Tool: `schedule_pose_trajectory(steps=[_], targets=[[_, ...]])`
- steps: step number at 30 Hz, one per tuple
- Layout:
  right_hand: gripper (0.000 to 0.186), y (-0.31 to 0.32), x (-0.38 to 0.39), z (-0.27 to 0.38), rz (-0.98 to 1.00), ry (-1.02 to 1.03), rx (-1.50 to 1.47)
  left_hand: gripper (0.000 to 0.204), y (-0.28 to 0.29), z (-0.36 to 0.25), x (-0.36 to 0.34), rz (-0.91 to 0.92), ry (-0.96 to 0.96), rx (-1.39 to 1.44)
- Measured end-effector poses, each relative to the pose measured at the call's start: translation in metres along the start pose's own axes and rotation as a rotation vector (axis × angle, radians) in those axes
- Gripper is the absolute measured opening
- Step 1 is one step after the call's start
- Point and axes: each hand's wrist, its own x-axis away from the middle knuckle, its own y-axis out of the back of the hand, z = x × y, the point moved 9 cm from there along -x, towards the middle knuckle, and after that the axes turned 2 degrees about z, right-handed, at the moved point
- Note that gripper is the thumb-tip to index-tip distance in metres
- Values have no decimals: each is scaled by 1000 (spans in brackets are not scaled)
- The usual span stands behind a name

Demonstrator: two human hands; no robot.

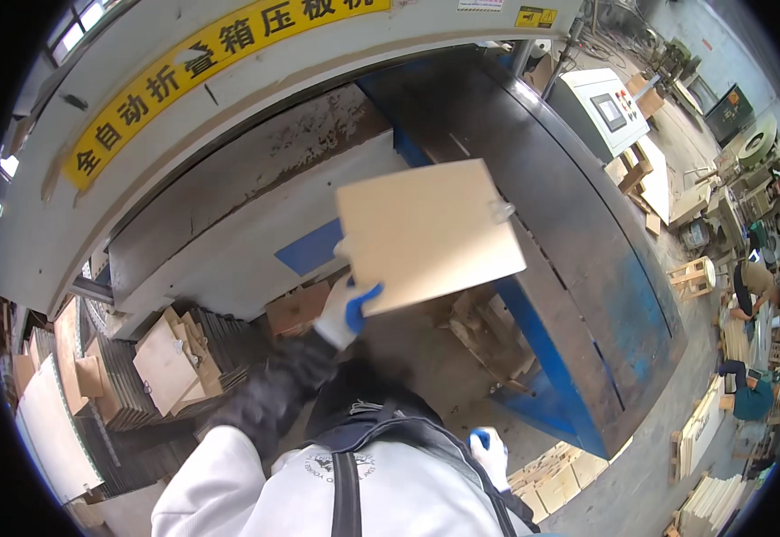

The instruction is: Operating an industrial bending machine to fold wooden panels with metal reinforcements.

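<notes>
A pale plywood panel (430, 237) is held up before me, tilted over the gap beside the steel bed. My left hand (345, 313), in a white glove with blue coating, is closed on its near left corner. A small metal fitting (501, 212) shows on the panel's right edge. My right hand (490, 452), gloved the same way, hangs low at my right side with its fingers curled. Nothing shows in it. Near it lie light wooden pieces (558, 488), apart from the hand.
A large press with a grey beam (255, 67) spans above; its dark steel bed (578, 233) with blue frame (542, 358) stands ahead right. A control box (606, 112) is beyond. Stacked panels (170, 358) stand at my left. Another person (752, 394) is at far right.
</notes>
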Motion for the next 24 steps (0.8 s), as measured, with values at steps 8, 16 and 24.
schedule_pose_trajectory(steps=[8,16,24], targets=[[38,21,-12,33,327,-223,21,43,-123,-37,-198,234,114,-501],[38,36,-77,82,336,-275,-55,36,56,-10,-9,574,144,-1698],[39,57,-122,104,406,-246,-39,40,88,-6,110,307,569,-1615]])
